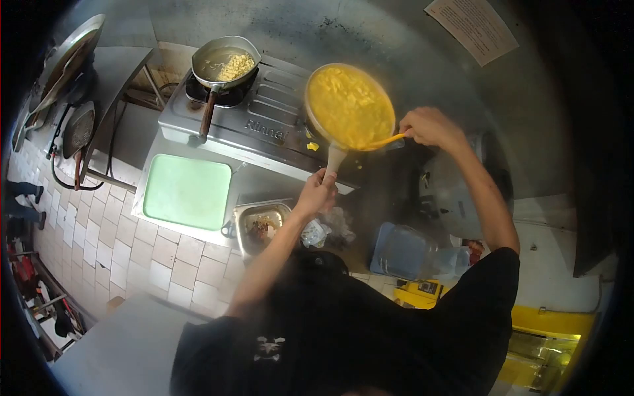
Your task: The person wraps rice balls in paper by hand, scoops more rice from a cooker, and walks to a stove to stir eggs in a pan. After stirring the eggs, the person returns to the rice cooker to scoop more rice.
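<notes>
My left hand (317, 193) is wrapped round the pale handle of a frying pan (335, 158) over the right side of the stove. Yellow food in chunks and sauce (348, 105) fills the pan nearly to its rim. In my right hand (428, 127) is the end of an orange spatula (386, 141), whose far end dips into the food at the pan's lower right edge. A yellow spill (312, 146) lies on the stove (264, 135) beside the pan.
A saucepan (207, 117) with noodles sits on the left burner, its handle pointing toward me. Nearer lie a light green tray (187, 191) and a metal container (246, 241) with food bits. Blue-lidded plastic containers (389, 247) stand at right. A person's legs (25, 201) show far left.
</notes>
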A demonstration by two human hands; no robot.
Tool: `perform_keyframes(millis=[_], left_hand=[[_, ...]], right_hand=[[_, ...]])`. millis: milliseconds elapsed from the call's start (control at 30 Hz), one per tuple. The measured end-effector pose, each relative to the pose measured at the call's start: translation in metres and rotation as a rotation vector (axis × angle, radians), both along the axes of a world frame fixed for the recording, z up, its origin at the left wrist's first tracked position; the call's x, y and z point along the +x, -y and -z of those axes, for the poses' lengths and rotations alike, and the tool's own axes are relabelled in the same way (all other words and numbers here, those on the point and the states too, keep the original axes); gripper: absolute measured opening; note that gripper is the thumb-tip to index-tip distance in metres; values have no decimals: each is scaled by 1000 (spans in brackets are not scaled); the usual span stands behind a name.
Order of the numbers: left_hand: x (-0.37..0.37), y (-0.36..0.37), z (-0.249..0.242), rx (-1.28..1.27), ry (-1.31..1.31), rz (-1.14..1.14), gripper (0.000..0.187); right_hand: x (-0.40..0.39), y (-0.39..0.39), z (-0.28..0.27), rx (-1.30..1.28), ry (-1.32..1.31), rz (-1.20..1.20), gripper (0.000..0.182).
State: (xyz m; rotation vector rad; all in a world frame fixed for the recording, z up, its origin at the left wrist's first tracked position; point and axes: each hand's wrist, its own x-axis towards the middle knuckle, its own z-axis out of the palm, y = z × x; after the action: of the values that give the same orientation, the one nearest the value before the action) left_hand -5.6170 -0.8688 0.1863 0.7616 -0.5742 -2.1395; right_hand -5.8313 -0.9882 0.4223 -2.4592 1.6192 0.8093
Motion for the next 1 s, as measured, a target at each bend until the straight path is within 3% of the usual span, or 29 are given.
perform_keyframes(millis=[567, 633, 800, 900, 1000], left_hand=[[0, -6, -9, -40, 42, -34, 19], [-2, -5, -7, -13, 32, -39, 28], [-5, -7, -1, -21, 47, -40, 28], [-3, -8, -9, -6, 42, -26, 19], [-4, -8, -7, -4, 68, -27, 21]], right_hand=[[-52, 90, 30, -123, -148, -79, 8], [-54, 101, 31, -133, -219, -45, 9], [-54, 122, 26, -171, -212, -37, 11], [-50, 136, 24, -205, -217, -65, 12], [-41, 155, 26, -222, -233, -95, 12]])
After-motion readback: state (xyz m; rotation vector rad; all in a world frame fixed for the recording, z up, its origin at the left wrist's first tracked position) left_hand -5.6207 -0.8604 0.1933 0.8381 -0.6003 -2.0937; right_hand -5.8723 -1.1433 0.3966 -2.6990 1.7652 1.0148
